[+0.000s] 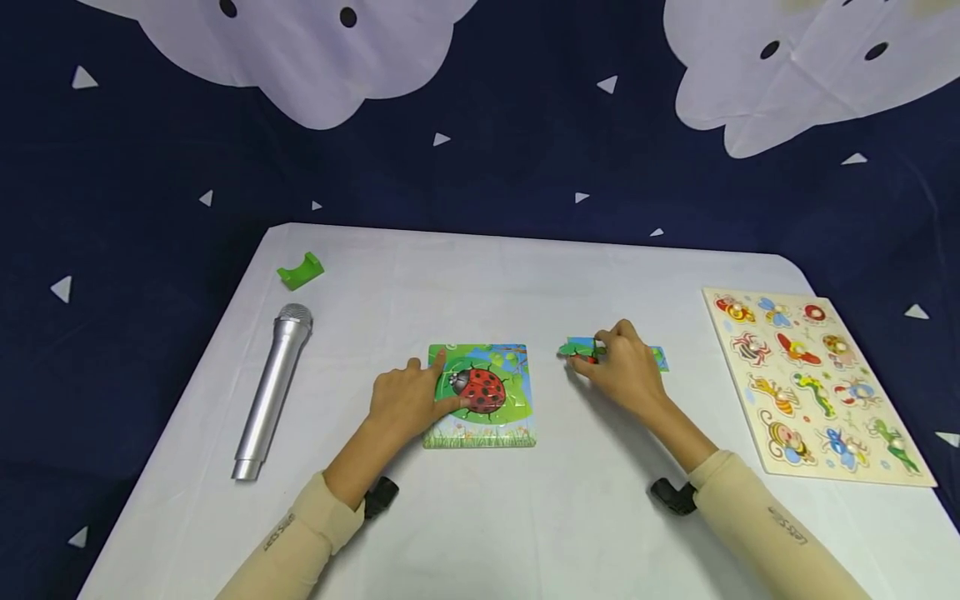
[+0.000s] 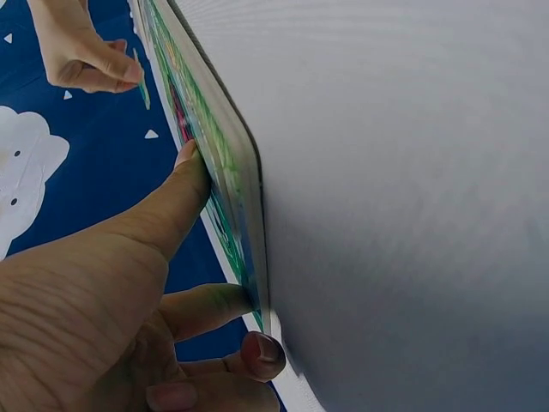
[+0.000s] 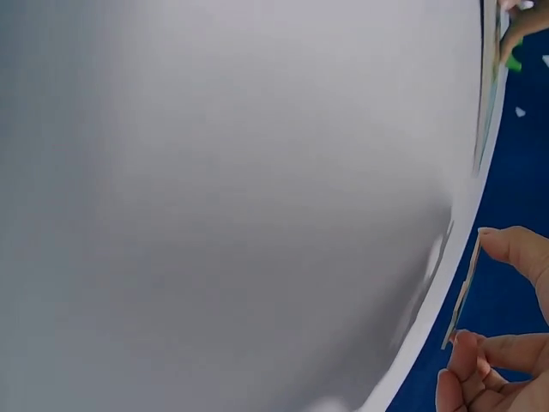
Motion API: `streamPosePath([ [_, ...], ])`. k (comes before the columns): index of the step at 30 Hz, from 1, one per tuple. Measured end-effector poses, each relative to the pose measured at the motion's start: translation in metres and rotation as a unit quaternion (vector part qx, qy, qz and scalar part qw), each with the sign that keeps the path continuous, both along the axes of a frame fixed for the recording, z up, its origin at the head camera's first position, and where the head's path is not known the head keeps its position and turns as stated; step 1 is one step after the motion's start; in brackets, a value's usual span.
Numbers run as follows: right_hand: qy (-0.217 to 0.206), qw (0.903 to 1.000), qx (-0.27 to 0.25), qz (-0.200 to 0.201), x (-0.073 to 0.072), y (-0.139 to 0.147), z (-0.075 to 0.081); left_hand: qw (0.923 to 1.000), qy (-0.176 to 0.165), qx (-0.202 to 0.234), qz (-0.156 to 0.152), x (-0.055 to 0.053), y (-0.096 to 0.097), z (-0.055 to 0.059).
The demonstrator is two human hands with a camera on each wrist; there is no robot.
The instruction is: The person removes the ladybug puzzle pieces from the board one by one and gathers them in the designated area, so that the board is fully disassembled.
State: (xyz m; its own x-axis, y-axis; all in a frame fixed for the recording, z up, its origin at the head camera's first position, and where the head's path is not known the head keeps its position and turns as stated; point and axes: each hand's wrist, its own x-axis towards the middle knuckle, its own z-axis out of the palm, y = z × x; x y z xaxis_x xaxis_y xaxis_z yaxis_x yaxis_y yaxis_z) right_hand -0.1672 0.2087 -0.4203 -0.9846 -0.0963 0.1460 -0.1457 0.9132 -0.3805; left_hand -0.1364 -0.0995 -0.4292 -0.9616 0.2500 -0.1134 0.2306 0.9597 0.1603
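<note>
A square ladybug jigsaw puzzle (image 1: 517, 408), with a red spotted ladybug on green leaves, lies flat near the middle of the table. My left hand (image 1: 405, 402) rests on its left side, thumb stretched over the picture and index finger near the upper left corner. In the left wrist view the thumb (image 2: 176, 202) presses on the puzzle's face. To the right, my right hand (image 1: 626, 367) pinches a thin puzzle piece (image 3: 464, 287) between thumb and fingertips, raised over the table. Another blue and green piece (image 1: 661, 358) shows beyond that hand, partly hidden by it.
A silver microphone (image 1: 273, 392) lies at the left, with a green curved block (image 1: 302, 272) behind it. On the right is a wooden insect peg board (image 1: 821, 387). A dark blue cloth (image 1: 510, 167) with white clouds hangs behind the white table (image 1: 480, 525).
</note>
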Motion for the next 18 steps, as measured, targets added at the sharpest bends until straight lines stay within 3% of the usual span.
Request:
streamPosePath([
  [10,0.009,0.9999,0.008,0.002,-0.002,0.023,-0.007,0.9999,0.012,0.005,-0.001,0.001,0.000,0.000],
  [18,-0.028,0.9996,-0.001,0.005,-0.007,0.031,-0.011,0.9999,0.013,0.003,-0.002,0.002,0.000,0.001],
])
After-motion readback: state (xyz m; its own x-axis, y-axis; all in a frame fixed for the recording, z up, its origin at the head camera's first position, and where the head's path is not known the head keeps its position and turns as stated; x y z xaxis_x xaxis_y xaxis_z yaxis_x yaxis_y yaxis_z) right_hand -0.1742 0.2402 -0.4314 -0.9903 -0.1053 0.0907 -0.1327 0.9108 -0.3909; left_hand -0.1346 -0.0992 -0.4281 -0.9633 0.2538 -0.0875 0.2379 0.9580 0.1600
